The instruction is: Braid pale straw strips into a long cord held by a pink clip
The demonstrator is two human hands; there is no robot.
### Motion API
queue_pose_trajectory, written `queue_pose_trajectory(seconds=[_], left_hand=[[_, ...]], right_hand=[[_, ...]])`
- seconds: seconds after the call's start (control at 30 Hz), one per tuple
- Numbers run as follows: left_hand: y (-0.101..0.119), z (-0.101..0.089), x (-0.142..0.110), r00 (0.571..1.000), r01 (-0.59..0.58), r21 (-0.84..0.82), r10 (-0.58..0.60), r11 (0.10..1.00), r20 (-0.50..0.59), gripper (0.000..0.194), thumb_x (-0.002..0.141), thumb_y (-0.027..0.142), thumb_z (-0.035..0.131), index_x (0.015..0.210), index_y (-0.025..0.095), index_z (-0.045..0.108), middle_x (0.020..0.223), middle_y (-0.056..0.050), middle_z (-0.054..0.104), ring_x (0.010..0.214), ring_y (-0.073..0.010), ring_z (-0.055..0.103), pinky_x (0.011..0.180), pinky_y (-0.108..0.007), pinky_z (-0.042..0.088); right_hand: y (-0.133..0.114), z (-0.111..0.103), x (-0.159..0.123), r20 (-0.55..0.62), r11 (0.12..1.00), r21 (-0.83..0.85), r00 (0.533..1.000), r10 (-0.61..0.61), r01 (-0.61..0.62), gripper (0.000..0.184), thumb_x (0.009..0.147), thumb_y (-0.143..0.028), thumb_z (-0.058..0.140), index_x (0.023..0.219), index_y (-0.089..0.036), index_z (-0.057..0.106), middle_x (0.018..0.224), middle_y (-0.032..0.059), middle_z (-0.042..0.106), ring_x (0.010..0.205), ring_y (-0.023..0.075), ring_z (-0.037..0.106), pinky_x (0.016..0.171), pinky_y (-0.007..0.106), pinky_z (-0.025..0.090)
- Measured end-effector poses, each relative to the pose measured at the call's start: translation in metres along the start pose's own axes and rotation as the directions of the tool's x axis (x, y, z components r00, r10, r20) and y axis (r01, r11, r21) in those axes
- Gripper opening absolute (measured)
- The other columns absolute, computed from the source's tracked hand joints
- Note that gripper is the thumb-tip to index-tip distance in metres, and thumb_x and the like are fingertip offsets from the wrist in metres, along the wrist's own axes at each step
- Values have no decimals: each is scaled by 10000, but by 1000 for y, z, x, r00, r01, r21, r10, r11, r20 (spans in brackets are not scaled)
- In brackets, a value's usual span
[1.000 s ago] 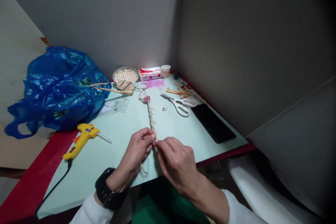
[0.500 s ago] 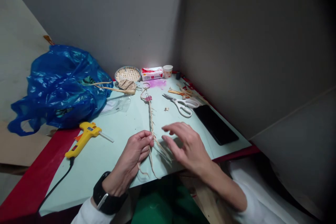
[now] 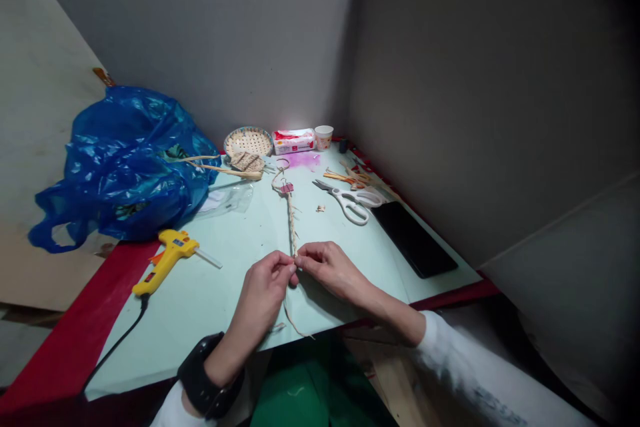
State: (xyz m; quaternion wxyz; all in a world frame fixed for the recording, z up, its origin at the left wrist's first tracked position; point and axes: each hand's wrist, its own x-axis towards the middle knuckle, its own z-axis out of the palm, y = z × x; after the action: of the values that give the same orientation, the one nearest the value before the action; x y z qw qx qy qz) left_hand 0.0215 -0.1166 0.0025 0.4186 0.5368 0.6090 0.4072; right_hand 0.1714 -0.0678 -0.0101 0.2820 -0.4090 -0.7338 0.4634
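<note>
Pinching braid [image 3: 292,223]: left hand [image 3: 266,285], right hand [image 3: 333,270] (close together).

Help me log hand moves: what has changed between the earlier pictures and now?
The right hand, open and off the braid half a second ago, has moved left and taken hold again at its lower end, beside the left hand, as a second ago. The left hand still pinches there; the pink clip, scissors and glue gun lie where they were.

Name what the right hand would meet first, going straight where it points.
The right hand would probably meet the braid first, then the left hand close behind it; depth is unclear.
</note>
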Motion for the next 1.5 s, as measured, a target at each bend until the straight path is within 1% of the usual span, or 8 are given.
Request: queue_pose_trajectory(seconds=[0.27, 0.6, 0.73, 0.87, 0.93, 1.0, 1.3, 1.5], left_hand=[[7, -8, -15, 938, -247, 413, 324, 877, -127, 129, 798, 216, 588, 722, 229, 692, 724, -49, 661, 670, -213, 561, 681, -295, 355], [-5, 28, -43, 943, -284, 503, 334, 817, -11, 192, 836, 153, 517, 721, 236, 647, 771, -87, 623, 673, -235, 559, 631, -321, 325], [8, 11, -48, 938, -318, 427, 346, 847, 12, 116, 790, 221, 624, 690, 255, 673, 699, -59, 628, 662, -228, 552, 652, -316, 357], [22, -17, -23, 955, -151, 248, 206, 957, -215, 132, 792, 321, 622, 813, 215, 699, 785, -63, 658, 742, -219, 578, 692, -305, 419], [22, -21, -3, 996, 70, -5, -70, 998, 51, 251, 811, 406, 600, 901, 183, 675, 598, -4, 564, 507, -146, 483, 509, -259, 379], [16, -18, 15, 912, 252, -227, -153, 941, 381, 256, 801, 398, 621, 816, 143, 635, 579, 17, 514, 443, -83, 391, 425, -208, 305], [7, 0, 23, 874, 339, -357, -150, 870, 462, 200, 763, 286, 679, 804, 137, 551, 629, 1, 574, 442, -26, 276, 370, -133, 221], [5, -1, 22, 893, 363, -328, -224, 872, 391, 192, 733, 265, 669, 696, 158, 514, 482, 93, 355, 421, -26, 215, 371, -145, 166]], right_hand=[[-6, 7, -7, -81, 982, 188, 996, 31, -15, 280, 847, -248, 516, 642, -150, 678, 596, 0, 618, 583, 118, 498, 611, 231, 372], [-10, -7, -1, 180, 716, 646, 964, 193, -264, 261, 748, -281, 669, 896, -75, 727, 763, 85, 685, 472, 52, 196, 459, 251, 105], [-9, -9, -3, 169, 711, 655, 967, 192, -256, 254, 734, -295, 678, 879, -90, 720, 611, 2, 581, 452, 47, 185, 457, 255, 82], [-3, -6, -4, 131, 757, 622, 980, 149, -198, 231, 756, -338, 678, 732, -109, 687, 582, -6, 542, 475, 58, 280, 459, 233, 153], [-1, -4, -4, 129, 772, 617, 987, 92, -152, 255, 783, -346, 655, 673, -116, 649, 605, 9, 557, 511, 74, 362, 481, 223, 236], [-1, -4, -5, 120, 776, 624, 993, 16, -88, 255, 819, -333, 616, 677, -122, 625, 648, 25, 581, 597, 106, 471, 568, 232, 346], [-2, -11, -19, 57, 963, 270, 998, -26, 9, 117, 924, -228, 442, 993, -169, 515, 728, -3, 592, 740, 143, 556, 771, 283, 425], [-4, -13, -22, 61, 995, 99, 998, -12, 6, 44, 929, -202, 431, 920, -188, 472, 706, -15, 617, 719, 139, 558, 736, 270, 408]])
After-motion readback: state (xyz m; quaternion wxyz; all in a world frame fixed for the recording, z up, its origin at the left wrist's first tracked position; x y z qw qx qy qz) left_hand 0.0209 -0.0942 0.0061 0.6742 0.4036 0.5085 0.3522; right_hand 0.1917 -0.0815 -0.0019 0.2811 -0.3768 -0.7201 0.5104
